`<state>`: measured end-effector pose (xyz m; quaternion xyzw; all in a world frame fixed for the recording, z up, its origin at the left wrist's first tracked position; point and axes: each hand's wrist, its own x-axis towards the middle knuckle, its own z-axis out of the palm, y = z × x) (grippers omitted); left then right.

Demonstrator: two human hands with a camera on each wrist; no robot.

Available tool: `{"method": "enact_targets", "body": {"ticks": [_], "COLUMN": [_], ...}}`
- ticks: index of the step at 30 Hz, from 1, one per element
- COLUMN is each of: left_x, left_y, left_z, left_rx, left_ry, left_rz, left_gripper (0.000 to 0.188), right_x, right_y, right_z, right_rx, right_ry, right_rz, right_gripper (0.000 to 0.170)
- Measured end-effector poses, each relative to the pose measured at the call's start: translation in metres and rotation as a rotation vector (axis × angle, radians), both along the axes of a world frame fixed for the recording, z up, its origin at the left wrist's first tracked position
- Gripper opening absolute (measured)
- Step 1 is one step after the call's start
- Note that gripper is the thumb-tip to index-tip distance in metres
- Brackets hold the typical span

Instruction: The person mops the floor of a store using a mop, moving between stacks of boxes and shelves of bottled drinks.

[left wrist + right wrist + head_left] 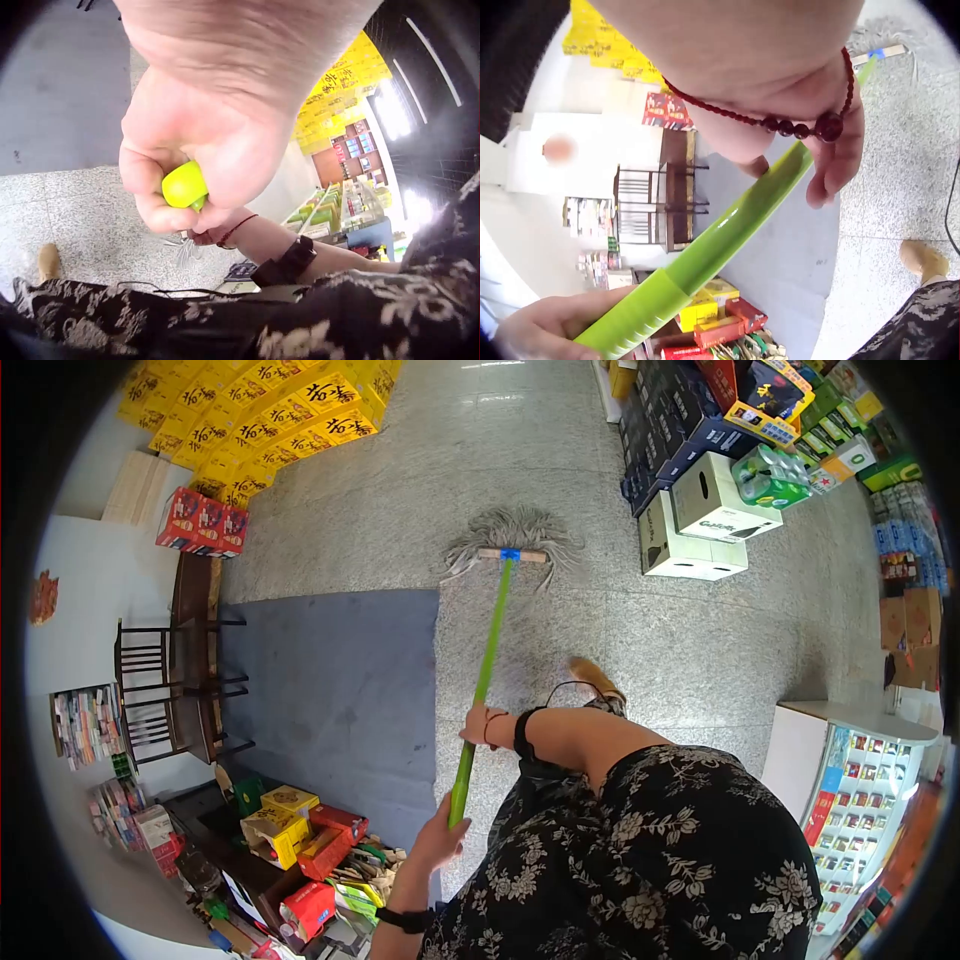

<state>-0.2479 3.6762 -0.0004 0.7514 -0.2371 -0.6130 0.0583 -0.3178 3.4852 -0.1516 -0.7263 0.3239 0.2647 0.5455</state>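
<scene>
A mop with a green handle (490, 640) lies out ahead, its grey string head (520, 528) spread flat on the speckled floor. My left hand (435, 838) grips the handle's top end; in the left wrist view the fingers of the left hand (195, 157) curl round the bright green end cap (184, 184). Farther down the shaft, my right hand (485, 726) holds the handle. From the right wrist view, the thumb and fingers of the right hand (795, 142) lie around the green shaft (735, 225), partly hidden by the wrist.
A grey mat (330, 680) covers the floor at left, beside dark wooden chairs (150, 690). Yellow boxes (270, 420) are stacked at upper left. White cartons (695, 550) stand at right, above a display cabinet (860, 790). A shoe (597, 678) is near the mop handle.
</scene>
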Motion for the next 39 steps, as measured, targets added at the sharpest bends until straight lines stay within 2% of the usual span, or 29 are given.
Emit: {"method": "enact_targets", "body": {"ticks": [1, 3, 5, 7, 9, 11, 13, 15, 16, 18, 21, 22, 24, 26, 28, 30, 31, 32, 33, 36, 38, 39], "left_x": [-0.006, -0.015, -0.029, -0.046, -0.065, -0.079, -0.101, -0.117, -0.120, -0.127, -0.134, -0.136, -0.142, -0.144, -0.145, -0.148, -0.149, -0.150, -0.148, -0.146, -0.150, -0.152], "left_y": [-0.026, -0.072, -0.121, -0.180, -0.232, -0.276, -0.323, -0.357, -0.372, -0.397, -0.418, -0.419, -0.417, -0.400, -0.373, -0.344, -0.326, -0.302, -0.274, -0.186, -0.120, -0.086], "left_z": [0.002, -0.011, -0.018, -0.020, -0.029, -0.046, -0.041, -0.050, -0.052, -0.053, -0.049, -0.046, -0.042, -0.055, -0.064, -0.063, -0.058, -0.058, -0.062, -0.062, -0.054, -0.049], "left_rx": [0.019, 0.008, 0.010, -0.054, -0.066, -0.100, -0.106, -0.166, -0.163, -0.197, -0.174, -0.171, -0.146, -0.159, -0.173, -0.138, -0.119, -0.122, -0.118, -0.092, -0.062, -0.030], "left_ry": [-0.020, -0.019, -0.018, -0.033, -0.019, 0.021, 0.001, -0.034, -0.032, 0.011, 0.052, 0.048, 0.072, 0.090, 0.101, 0.068, 0.043, 0.039, 0.044, 0.019, -0.004, -0.011], "left_rz": [-0.022, -0.037, -0.052, -0.089, -0.074, -0.082, -0.095, -0.060, -0.053, -0.060, -0.070, -0.068, -0.039, -0.051, -0.053, -0.060, -0.059, -0.048, -0.047, -0.021, 0.004, 0.014], "left_gripper": [0.065, 0.065, 0.065, 0.065, 0.062, 0.063, 0.062, 0.050, 0.050, 0.045, 0.046, 0.046, 0.048, 0.053, 0.058, 0.061, 0.064, 0.064, 0.065, 0.066, 0.066, 0.066], "right_x": [-0.008, -0.025, -0.040, -0.056, -0.062, -0.070, -0.078, -0.096, -0.098, -0.102, -0.114, -0.113, -0.114, -0.120, -0.125, -0.134, -0.135, -0.136, -0.138, -0.145, -0.149, -0.151], "right_y": [-0.017, -0.060, -0.104, -0.161, -0.204, -0.252, -0.294, -0.325, -0.342, -0.372, -0.397, -0.396, -0.390, -0.375, -0.348, -0.317, -0.300, -0.279, -0.255, -0.173, -0.118, -0.091], "right_z": [0.003, 0.007, -0.003, 0.006, -0.039, -0.056, -0.077, -0.065, -0.072, -0.084, -0.088, -0.093, -0.097, -0.095, -0.074, -0.051, -0.068, -0.084, -0.095, -0.076, -0.036, -0.026], "right_rx": [0.001, 0.027, 0.070, -0.003, -0.215, -0.317, -0.490, -0.595, -0.592, -0.710, -0.642, -0.641, -0.796, -0.818, -0.844, -0.759, -0.476, -0.481, -0.366, -0.063, 0.012, 0.039], "right_ry": [-0.001, 0.085, 0.081, 0.091, 0.052, 0.160, 0.220, 0.214, 0.215, 0.328, 0.295, 0.291, 0.329, 0.291, 0.243, 0.271, 0.256, 0.251, 0.200, 0.123, 0.157, 0.167], "right_rz": [-0.003, -0.309, -0.446, -0.351, -0.307, -0.258, 0.167, 0.031, 0.040, 0.430, 0.471, 0.473, 0.618, 0.631, 0.651, 0.629, 0.175, 0.186, 0.048, -0.311, -0.260, -0.171], "right_gripper": [0.040, 0.039, 0.040, 0.033, 0.026, 0.023, 0.023, 0.024, 0.024, 0.020, 0.016, 0.016, 0.013, 0.013, 0.012, 0.017, 0.027, 0.027, 0.031, 0.038, 0.041, 0.042]}}
